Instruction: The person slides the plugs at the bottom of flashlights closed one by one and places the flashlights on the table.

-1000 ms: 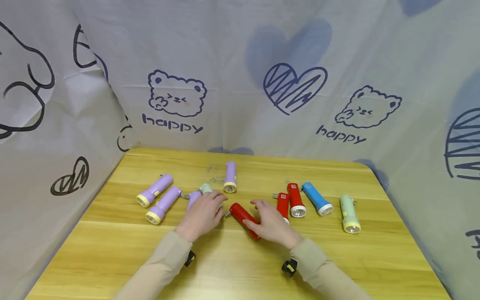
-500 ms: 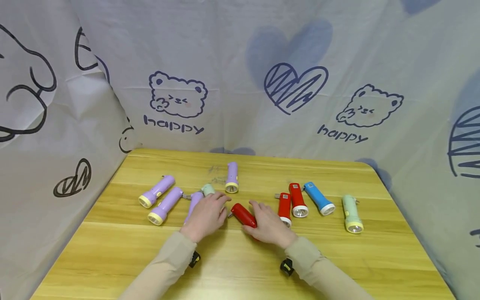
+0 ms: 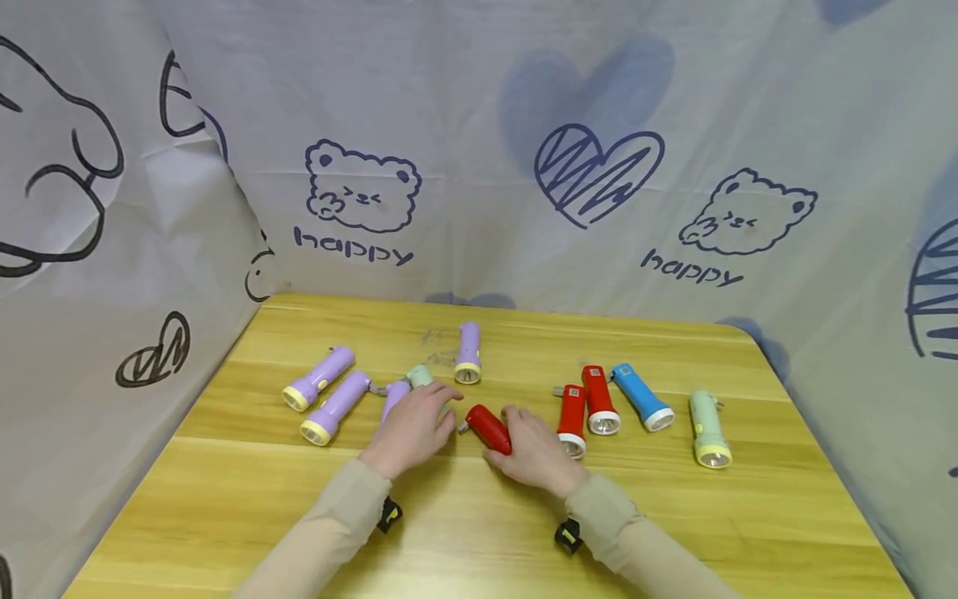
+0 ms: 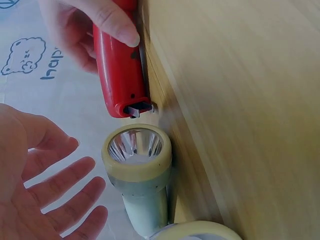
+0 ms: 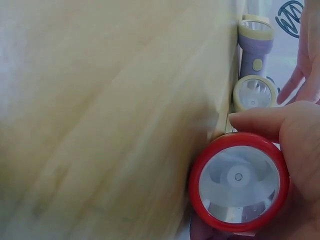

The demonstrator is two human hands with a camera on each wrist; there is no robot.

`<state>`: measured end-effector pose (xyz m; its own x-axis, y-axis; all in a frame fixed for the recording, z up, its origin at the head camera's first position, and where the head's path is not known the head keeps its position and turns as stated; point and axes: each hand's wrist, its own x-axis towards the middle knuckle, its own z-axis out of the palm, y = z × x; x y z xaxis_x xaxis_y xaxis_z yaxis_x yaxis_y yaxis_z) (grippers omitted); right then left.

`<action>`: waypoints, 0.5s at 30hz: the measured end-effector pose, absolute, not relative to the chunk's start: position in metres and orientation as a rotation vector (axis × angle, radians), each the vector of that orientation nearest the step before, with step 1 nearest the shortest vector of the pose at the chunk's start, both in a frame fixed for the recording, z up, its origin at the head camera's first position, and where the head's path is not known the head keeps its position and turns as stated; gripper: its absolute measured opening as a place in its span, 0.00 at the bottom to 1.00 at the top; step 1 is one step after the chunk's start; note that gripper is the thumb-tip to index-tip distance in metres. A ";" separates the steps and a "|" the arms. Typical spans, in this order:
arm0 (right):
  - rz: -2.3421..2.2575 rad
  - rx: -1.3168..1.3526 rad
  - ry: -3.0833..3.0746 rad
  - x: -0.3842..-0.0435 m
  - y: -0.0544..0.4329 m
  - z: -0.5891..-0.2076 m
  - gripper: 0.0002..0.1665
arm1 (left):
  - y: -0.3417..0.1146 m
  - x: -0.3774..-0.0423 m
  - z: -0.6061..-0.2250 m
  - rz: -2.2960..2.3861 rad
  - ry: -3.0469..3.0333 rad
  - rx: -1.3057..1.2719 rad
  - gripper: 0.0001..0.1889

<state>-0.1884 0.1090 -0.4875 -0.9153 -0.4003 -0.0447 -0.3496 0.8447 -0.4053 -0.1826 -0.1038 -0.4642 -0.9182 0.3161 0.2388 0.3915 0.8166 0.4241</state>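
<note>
Lens and lower barrel of the red flashlight (image 3: 489, 428) are hidden from the head camera by the right hand (image 3: 533, 452), whose fingers and thumb hold it near the middle of the surface (image 3: 479, 541). Its long axis runs aslant: the prongs point away from the person and to the left, the lens back toward the person and to the right. In the right wrist view that lens faces the camera; whether the barrel touches the surface, I cannot tell.

Fingers spread and relaxed, the left hand (image 3: 414, 427) holds nothing. From above it covers much of the green flashlight (image 3: 421, 376) and the lens end of a purple flashlight (image 3: 393, 399). The left wrist view shows the green one's lens just beside the prongs; another yellowish rim (image 4: 197, 229) is cut off at the bottom edge.
</note>
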 end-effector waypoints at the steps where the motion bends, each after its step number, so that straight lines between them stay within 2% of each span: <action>1: -0.598 -0.587 2.894 -0.188 0.109 -0.488 0.37 | -0.104 -0.183 -0.464 -0.721 -2.844 -0.554 0.15; 10: -0.661 -0.543 2.865 -0.186 0.112 -0.492 0.23 | -0.104 -0.183 -0.461 -0.825 -2.857 -0.530 0.15; 15: -0.724 -0.549 2.847 -0.187 0.114 -0.493 0.20 | -0.104 -0.183 -0.457 -0.948 -2.842 -0.501 0.16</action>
